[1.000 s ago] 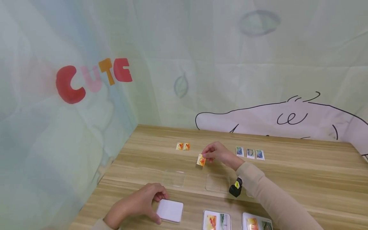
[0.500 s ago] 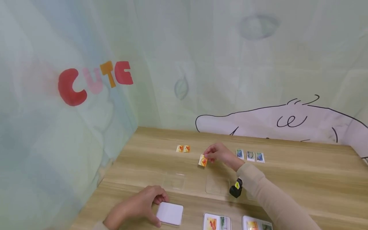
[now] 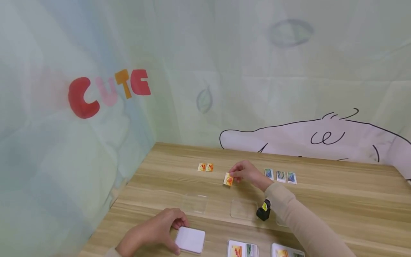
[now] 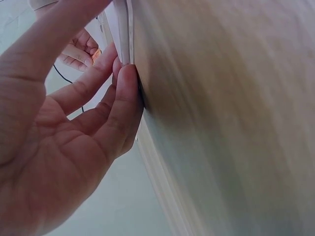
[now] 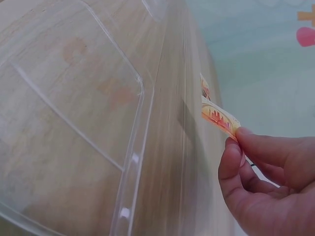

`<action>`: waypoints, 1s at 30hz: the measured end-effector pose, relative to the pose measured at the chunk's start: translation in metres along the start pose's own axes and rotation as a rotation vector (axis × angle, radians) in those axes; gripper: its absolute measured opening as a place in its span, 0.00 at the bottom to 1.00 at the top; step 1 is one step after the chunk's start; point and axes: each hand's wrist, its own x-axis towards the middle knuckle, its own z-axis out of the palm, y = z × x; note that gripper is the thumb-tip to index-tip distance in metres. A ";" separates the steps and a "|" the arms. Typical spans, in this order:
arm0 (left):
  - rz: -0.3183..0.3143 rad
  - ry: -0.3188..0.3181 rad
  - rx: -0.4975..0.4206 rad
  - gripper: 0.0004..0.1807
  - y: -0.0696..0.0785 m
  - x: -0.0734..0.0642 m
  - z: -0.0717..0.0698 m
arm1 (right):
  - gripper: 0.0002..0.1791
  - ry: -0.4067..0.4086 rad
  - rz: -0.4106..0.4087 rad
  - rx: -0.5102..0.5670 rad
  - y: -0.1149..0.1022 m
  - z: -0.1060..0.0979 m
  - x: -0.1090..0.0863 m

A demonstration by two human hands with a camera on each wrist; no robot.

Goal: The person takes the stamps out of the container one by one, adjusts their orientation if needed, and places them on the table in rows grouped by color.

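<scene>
My right hand [image 3: 246,174] pinches a small orange-and-white picture card [image 3: 228,179] by its edge between thumb and fingertips. In the right wrist view the card [image 5: 219,118] is tilted and held off the table. To its left on the table are two orange picture cards [image 3: 206,167]; to its right, several blue-green ones [image 3: 280,176]. My left hand [image 3: 160,228] holds a white square panel in a thin clear case [image 3: 190,240], thumb at the near edge and fingers at the far left. In the left wrist view my fingertips [image 4: 127,81] touch the edge of the case.
Clear plastic lids [image 3: 244,208] lie mid-table, one partly under the right sleeve. At the front edge are two white panels, each with an orange and a green picture, a left one [image 3: 242,250] and a right one [image 3: 287,251]. Printed cloth walls [image 3: 192,71] border the wooden table [image 3: 337,200].
The camera view has shifted slightly. My right hand still pinches the orange card, which has moved a little to the right. My left hand stays on the white panel.
</scene>
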 end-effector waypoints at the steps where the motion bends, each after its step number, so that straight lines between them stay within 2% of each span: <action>1: 0.002 0.001 0.001 0.31 0.000 0.000 0.000 | 0.05 0.000 0.001 0.001 0.000 0.000 0.000; 9: 0.005 0.005 -0.007 0.31 0.001 0.000 0.001 | 0.04 0.022 0.029 -0.035 0.001 0.002 0.008; 23: 0.010 -0.008 -0.003 0.30 -0.001 0.000 -0.001 | 0.05 0.045 0.006 -0.090 -0.005 0.008 0.026; 30: -0.022 -0.021 -0.022 0.30 0.001 0.001 -0.002 | 0.05 0.048 -0.009 -0.055 -0.007 0.010 0.029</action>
